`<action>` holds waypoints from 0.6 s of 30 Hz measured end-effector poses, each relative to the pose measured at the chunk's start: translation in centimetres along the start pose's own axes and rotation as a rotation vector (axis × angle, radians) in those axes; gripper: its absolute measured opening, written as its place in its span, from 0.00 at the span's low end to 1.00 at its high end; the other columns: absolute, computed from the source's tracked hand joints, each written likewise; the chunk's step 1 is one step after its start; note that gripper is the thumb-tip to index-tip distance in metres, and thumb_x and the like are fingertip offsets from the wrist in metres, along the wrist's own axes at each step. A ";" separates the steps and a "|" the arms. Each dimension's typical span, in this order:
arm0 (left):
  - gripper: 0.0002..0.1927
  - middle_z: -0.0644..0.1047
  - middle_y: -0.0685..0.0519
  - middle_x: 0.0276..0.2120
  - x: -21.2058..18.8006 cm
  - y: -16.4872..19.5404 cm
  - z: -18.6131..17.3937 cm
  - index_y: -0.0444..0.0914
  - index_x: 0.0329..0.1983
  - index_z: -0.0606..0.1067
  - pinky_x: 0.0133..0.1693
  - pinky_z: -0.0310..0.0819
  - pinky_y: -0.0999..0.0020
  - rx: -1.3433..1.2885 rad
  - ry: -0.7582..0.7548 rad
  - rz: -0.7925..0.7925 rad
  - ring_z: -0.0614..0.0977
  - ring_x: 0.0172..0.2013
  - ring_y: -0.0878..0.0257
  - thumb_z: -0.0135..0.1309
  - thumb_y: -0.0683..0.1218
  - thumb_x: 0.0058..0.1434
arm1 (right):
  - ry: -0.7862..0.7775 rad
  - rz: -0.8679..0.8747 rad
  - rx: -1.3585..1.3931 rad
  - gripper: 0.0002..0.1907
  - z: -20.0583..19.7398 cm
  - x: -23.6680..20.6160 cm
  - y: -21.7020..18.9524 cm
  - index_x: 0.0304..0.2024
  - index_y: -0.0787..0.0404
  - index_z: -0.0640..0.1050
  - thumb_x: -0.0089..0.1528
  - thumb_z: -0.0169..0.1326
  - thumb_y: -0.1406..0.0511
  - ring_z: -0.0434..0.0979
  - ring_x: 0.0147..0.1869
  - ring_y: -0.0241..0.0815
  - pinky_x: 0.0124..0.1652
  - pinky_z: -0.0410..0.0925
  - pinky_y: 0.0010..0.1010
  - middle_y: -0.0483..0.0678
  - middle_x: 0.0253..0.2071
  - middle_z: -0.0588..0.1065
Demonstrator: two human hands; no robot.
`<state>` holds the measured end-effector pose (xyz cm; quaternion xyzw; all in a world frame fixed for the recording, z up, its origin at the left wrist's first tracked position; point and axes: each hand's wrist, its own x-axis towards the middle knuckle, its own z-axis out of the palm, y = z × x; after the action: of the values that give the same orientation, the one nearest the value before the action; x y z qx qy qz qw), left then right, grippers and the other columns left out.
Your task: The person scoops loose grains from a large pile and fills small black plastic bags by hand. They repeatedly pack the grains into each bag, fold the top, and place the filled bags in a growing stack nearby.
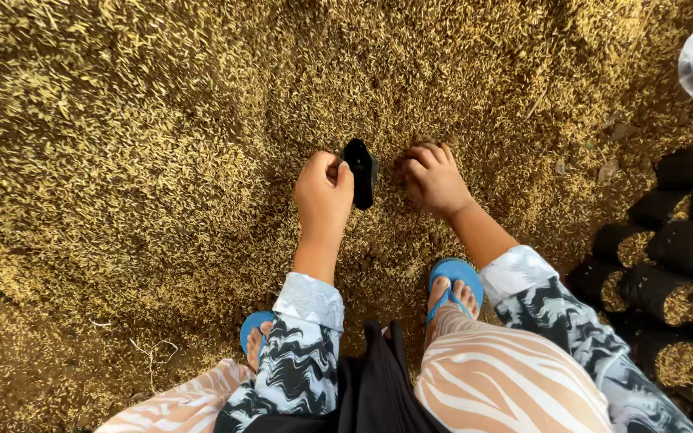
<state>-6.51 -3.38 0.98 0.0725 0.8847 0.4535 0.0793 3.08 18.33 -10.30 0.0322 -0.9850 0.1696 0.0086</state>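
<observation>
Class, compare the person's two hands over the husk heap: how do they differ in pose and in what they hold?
The left hand is closed on a small black bag; the right hand holds no bag. The left hand is a fist; the right hand's fingers curl into the husk heap. Both are bare and reach down.

A dry, rough, matt heap of golden-brown husks (162,120) covers the ground, loose and straw-like. The left hand (322,192) grips a small black bag of thin, slightly glossy plastic film (360,172); the right hand (435,180) digs bare fingers into the husks. Black cylindrical plastic bags packed with husk (675,265) look smooth, with a faint sheen. The blue flip-flop sandals (457,277) seem matt rubber; the patterned sleeves (302,353) are soft cloth.
</observation>
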 end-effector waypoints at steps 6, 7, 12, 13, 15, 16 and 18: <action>0.07 0.77 0.52 0.24 -0.7 -0.7 2.4 0.36 0.32 0.73 0.28 0.71 0.62 -0.036 -0.084 -0.091 0.78 0.24 0.60 0.58 0.44 0.62 | 0.100 -0.156 -0.037 0.26 -0.4 -2.7 -1.7 0.51 0.52 0.76 0.55 0.60 0.49 0.64 0.63 0.66 0.59 0.59 0.61 0.56 0.58 0.70; 0.08 0.76 0.52 0.23 -1.0 -0.9 3.0 0.36 0.31 0.73 0.28 0.71 0.62 -0.051 -0.106 -0.108 0.77 0.23 0.60 0.57 0.44 0.63 | 0.102 -0.170 -0.064 0.22 -0.1 -3.0 -1.5 0.51 0.51 0.76 0.57 0.60 0.52 0.67 0.62 0.63 0.58 0.63 0.57 0.54 0.58 0.71; 0.08 0.76 0.50 0.25 -2.0 -2.8 6.8 0.36 0.33 0.73 0.28 0.71 0.60 -0.049 -0.116 -0.053 0.78 0.24 0.57 0.58 0.45 0.60 | 0.113 -0.137 -0.060 0.18 1.3 -4.0 1.5 0.51 0.50 0.76 0.59 0.61 0.60 0.74 0.51 0.52 0.46 0.73 0.41 0.48 0.56 0.73; 0.08 0.77 0.49 0.25 -2.1 -3.1 7.5 0.36 0.33 0.74 0.29 0.72 0.59 -0.047 -0.127 -0.055 0.79 0.24 0.56 0.58 0.45 0.60 | 0.157 -0.094 -0.032 0.19 1.5 -3.9 1.9 0.51 0.52 0.75 0.58 0.61 0.61 0.75 0.50 0.52 0.45 0.73 0.40 0.49 0.53 0.73; 0.08 0.78 0.48 0.26 -2.3 -3.7 8.9 0.36 0.34 0.73 0.30 0.72 0.57 -0.027 -0.128 -0.032 0.79 0.26 0.53 0.58 0.45 0.60 | 0.217 0.036 0.107 0.17 1.1 -3.5 2.4 0.50 0.53 0.75 0.59 0.60 0.63 0.77 0.48 0.50 0.45 0.74 0.38 0.49 0.50 0.74; 0.08 0.78 0.47 0.27 -2.3 -3.8 9.5 0.35 0.34 0.73 0.31 0.72 0.56 -0.007 -0.119 -0.008 0.80 0.27 0.51 0.58 0.45 0.60 | 0.231 0.123 0.220 0.15 0.7 -3.3 2.5 0.50 0.53 0.75 0.61 0.59 0.65 0.77 0.47 0.49 0.45 0.74 0.37 0.49 0.49 0.75; 0.09 0.78 0.46 0.28 -2.2 -3.8 10.4 0.35 0.35 0.73 0.33 0.72 0.54 0.008 -0.113 0.025 0.80 0.29 0.48 0.59 0.45 0.59 | 0.235 0.411 0.582 0.11 -0.9 -2.4 2.5 0.50 0.54 0.76 0.65 0.57 0.67 0.73 0.41 0.45 0.41 0.70 0.37 0.49 0.45 0.75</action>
<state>-2.45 2.19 -7.90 0.1097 0.8796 0.4462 0.1232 5.32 21.11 -10.39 -0.1847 -0.8736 0.4434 0.0779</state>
